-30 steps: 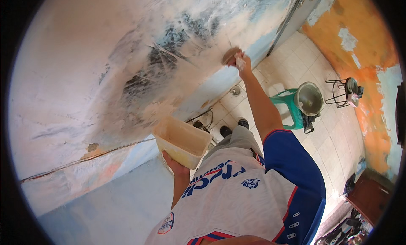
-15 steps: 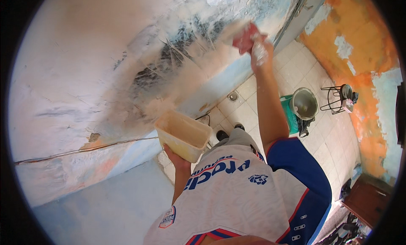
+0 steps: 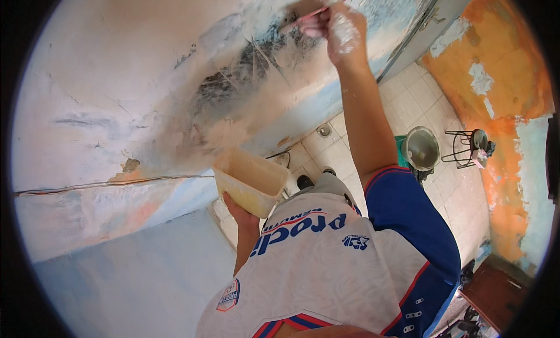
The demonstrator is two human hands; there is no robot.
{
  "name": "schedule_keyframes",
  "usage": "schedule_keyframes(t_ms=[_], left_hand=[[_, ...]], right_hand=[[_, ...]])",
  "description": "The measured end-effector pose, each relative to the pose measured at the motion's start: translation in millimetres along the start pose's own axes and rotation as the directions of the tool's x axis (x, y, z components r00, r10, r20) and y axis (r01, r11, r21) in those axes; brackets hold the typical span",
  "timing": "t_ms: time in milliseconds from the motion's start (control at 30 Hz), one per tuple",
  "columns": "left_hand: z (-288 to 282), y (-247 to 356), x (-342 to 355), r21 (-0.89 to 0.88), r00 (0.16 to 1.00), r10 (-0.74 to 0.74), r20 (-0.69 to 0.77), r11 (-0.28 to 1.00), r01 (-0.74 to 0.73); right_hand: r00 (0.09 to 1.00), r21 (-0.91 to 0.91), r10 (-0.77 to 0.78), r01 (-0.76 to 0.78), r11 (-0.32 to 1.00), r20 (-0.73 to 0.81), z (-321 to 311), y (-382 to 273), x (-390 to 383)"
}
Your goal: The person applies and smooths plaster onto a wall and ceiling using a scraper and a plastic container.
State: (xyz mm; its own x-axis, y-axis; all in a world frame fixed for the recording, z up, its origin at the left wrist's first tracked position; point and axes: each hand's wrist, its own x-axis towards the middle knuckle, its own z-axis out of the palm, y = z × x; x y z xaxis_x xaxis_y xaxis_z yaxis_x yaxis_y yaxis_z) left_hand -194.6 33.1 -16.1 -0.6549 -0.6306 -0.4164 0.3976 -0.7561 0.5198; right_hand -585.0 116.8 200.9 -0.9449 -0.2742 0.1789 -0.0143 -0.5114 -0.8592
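Note:
A rectangular, off-white plastic container (image 3: 248, 198), its inner walls coated with pale residue, rests tilted in my left hand (image 3: 238, 212), whose fingers grip its lower side. My right hand (image 3: 345, 35), smeared with white paste, reaches up along the wall (image 3: 99, 75). It is closed on a thin, red flat spreader (image 3: 308, 17), seen nearly edge-on against the wall surface. Pale paste shows by the spreader's upper end. Below and left of it, the wall has a dark, blotchy patch (image 3: 230, 84) with pale streaks across it.
A cable (image 3: 116, 185) runs along the wall at left. On the tiled floor (image 3: 402, 96) stand a bucket (image 3: 421, 150) and a black metal stool (image 3: 464, 148) with items on top. Beyond is an orange, peeling wall (image 3: 501, 58). Brown wooden furniture (image 3: 499, 294) is at lower right.
My right hand has moved up and slightly left, turning the spreader from its broad face to nearly edge-on. The container in my left hand stays almost in place.

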Motion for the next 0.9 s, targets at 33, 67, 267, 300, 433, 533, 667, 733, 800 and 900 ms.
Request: schedule_keyframes(t_ms=[33,67,267,300,433,533,667,733,800,900], left_hand=[[-2.6,-1.1,2.1,-0.001,1.0,0.009,-0.016,1.0,-0.009],[-4.6,-1.3,4.7,0.002,0.999,0.017,-0.032,1.0,-0.017],[-11.0,-1.4,1.8,0.009,0.991,0.056,-0.12,0.998,-0.055],[-8.8,-0.6,-0.7,0.021,0.992,0.057,-0.115,0.998,-0.054],[-25.9,-1.3,-5.8,0.073,0.981,0.021,-0.191,0.997,-0.008],[-32.6,-2.7,-8.6,0.078,0.984,0.023,-0.179,0.997,-0.01],[-28.3,4.3,-17.5,0.099,0.982,0.107,-0.157,0.991,-0.092],[-28.8,5.3,-22.5,0.058,0.981,0.13,-0.142,0.991,-0.122],[-26.3,8.9,-18.6,0.001,0.989,0.102,-0.107,0.995,-0.103],[-26.7,9.0,-9.5,-0.033,0.992,0.122,-0.037,0.992,-0.123]], right_hand=[[1.0,0.079,-0.005,0.004,0.997,0.002,2.1,-12.2,-3.9],[0.997,0.131,-0.052,0.045,0.99,0.053,-3.1,-14.6,-11.7],[0.969,0.263,0.108,-0.047,0.964,-0.222,-77.3,93.7,-58.5],[0.973,0.248,0.147,-0.101,0.964,-0.178,-127.4,157.6,-63.0],[0.784,-0.002,0.521,-0.554,0.833,-0.337,-222.2,309.4,-103.6],[0.807,-0.094,0.543,-0.574,0.814,-0.232,-236.1,339.0,-87.2],[0.928,-0.245,0.333,-0.366,0.898,-0.168,-169.4,280.5,-30.2],[0.951,-0.132,0.282,-0.298,0.945,-0.127,-96.8,192.1,-21.8],[0.981,-0.084,0.171,-0.179,0.98,-0.09,-50.8,117.9,-11.1],[0.986,0.008,-0.045,0.044,0.999,0.158,-4.9,25.6,-2.5]])
